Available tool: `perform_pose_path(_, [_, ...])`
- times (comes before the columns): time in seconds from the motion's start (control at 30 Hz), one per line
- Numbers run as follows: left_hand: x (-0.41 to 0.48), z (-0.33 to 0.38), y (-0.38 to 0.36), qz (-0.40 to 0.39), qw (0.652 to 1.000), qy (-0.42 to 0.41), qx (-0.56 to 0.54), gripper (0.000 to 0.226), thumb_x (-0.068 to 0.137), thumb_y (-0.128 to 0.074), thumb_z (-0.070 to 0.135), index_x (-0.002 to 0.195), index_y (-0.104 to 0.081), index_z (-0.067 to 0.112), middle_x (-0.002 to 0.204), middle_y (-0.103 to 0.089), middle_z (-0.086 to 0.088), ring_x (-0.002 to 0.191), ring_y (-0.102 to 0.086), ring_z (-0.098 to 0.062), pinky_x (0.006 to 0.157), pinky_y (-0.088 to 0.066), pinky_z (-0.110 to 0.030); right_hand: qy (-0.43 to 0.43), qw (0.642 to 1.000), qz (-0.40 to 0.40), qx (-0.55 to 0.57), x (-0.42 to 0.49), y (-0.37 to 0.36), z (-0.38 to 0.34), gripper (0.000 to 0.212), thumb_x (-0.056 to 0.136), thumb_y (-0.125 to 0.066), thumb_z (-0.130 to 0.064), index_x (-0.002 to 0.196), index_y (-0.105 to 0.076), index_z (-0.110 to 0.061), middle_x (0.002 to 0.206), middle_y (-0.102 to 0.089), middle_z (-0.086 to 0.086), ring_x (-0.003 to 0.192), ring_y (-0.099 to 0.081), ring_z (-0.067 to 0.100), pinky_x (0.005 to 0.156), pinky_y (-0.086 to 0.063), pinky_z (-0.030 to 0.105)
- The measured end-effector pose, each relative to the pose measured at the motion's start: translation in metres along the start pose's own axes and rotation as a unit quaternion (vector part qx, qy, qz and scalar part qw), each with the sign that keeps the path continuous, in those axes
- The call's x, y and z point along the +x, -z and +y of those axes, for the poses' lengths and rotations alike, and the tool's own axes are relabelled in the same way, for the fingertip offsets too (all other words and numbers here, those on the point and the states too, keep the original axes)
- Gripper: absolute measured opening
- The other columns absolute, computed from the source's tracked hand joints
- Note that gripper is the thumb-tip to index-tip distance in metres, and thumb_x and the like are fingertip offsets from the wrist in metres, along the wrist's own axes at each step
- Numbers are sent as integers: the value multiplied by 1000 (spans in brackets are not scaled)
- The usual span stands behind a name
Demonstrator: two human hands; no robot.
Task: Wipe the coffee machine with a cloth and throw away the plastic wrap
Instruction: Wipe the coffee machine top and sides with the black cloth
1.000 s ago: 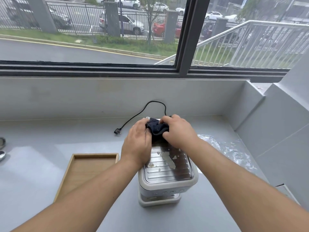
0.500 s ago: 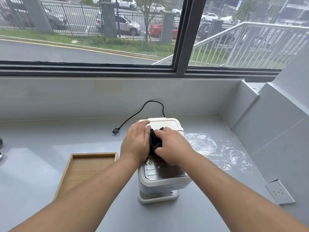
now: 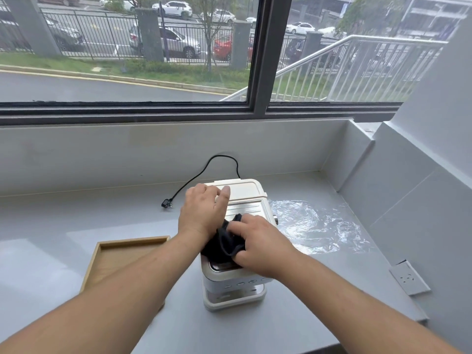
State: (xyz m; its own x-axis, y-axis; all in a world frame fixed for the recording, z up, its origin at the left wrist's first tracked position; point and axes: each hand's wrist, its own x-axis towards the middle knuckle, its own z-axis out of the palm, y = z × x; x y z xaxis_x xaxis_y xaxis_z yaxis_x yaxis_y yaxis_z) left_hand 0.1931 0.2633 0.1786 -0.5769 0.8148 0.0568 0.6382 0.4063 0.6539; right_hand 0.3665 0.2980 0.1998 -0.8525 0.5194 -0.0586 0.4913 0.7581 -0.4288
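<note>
A small white coffee machine (image 3: 245,192) with a ribbed metal top stands on the grey counter. A dark cloth (image 3: 221,245) lies bunched on the front part of its top. My right hand (image 3: 258,242) presses down on the cloth and grips it. My left hand (image 3: 203,212) rests flat on the machine's left rear top, fingers spread, its heel touching the cloth. Crumpled clear plastic wrap (image 3: 316,226) lies on the counter just right of the machine.
A shallow wooden tray (image 3: 122,261) sits left of the machine. The machine's black cord and plug (image 3: 167,202) trail to the back left. A loose socket plate (image 3: 408,277) lies at the right. A wall and window ledge close off the back and right.
The cloth and my right hand have slid from the rear of the machine's top toward its front edge. The stains seen earlier on the metal top are now covered by the cloth.
</note>
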Motion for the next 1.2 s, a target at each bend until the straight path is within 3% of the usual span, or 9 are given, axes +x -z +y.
perform_pose_path(0.1, [6,7,-7,-5,1000,1,31,69,92,-24,70,128,-65,28,132,-55,1,135,-34,-24,111,-37,-47,5,1000,-19,-10,-11,3,4,37,69,-53,-31,105,-58,-37,94,-44,-10,93,-42,18,74,-41,31])
perform_pose_path(0.23, [7,3,-17,2,996,-36,81,49,95,-51,55,133,-62,27,143,-49,5,143,-29,-22,118,-31,-48,0,1000,-27,-7,-19,8,14,37,67,-54,-29,103,-58,-39,95,-48,-11,96,-44,15,74,-43,32])
perform_pose_path(0.3, [8,-1,-19,3,997,-40,71,44,95,-55,47,133,-62,27,145,-49,3,145,-28,-22,120,-29,-48,-8,1000,-24,-4,-18,12,17,37,66,-54,-28,100,-58,-38,93,-49,-12,95,-44,14,73,-44,32])
perform_pose_path(0.53, [3,-17,-14,1,998,-46,-42,34,107,-44,36,128,-69,29,157,-50,3,155,-20,-17,123,-13,-30,-36,999,12,11,-4,13,24,32,63,-50,-28,93,-60,-34,88,-50,-12,92,-47,17,77,-50,35])
perform_pose_path(0.7, [2,-13,-13,7,999,-50,-20,34,107,-44,38,128,-69,27,155,-52,4,155,-23,-20,122,-21,-34,-72,995,69,-14,15,12,28,25,66,-51,-26,90,-61,-30,83,-45,-13,92,-48,23,76,-49,36])
perform_pose_path(0.93, [3,-13,-14,11,997,-71,22,32,105,-53,32,130,-68,19,152,-54,-1,154,-24,-27,122,-21,-35,-119,984,132,-28,58,20,32,27,74,-60,-16,97,-65,-30,93,-51,-2,95,-50,28,72,-42,35])
perform_pose_path(1.07, [4,-10,-15,13,997,-61,38,36,106,-48,34,134,-65,19,153,-54,-1,154,-24,-27,123,-23,-38,-129,981,145,-29,73,18,30,28,74,-60,-15,99,-66,-27,92,-51,0,94,-51,30,73,-48,38])
perform_pose_path(1.2, [2,-5,-14,13,997,-54,54,40,108,-43,36,139,-61,19,152,-53,2,154,-24,-26,122,-28,-43,-145,979,140,-26,83,18,32,28,75,-60,-18,100,-65,-30,91,-47,-2,92,-48,28,71,-44,36])
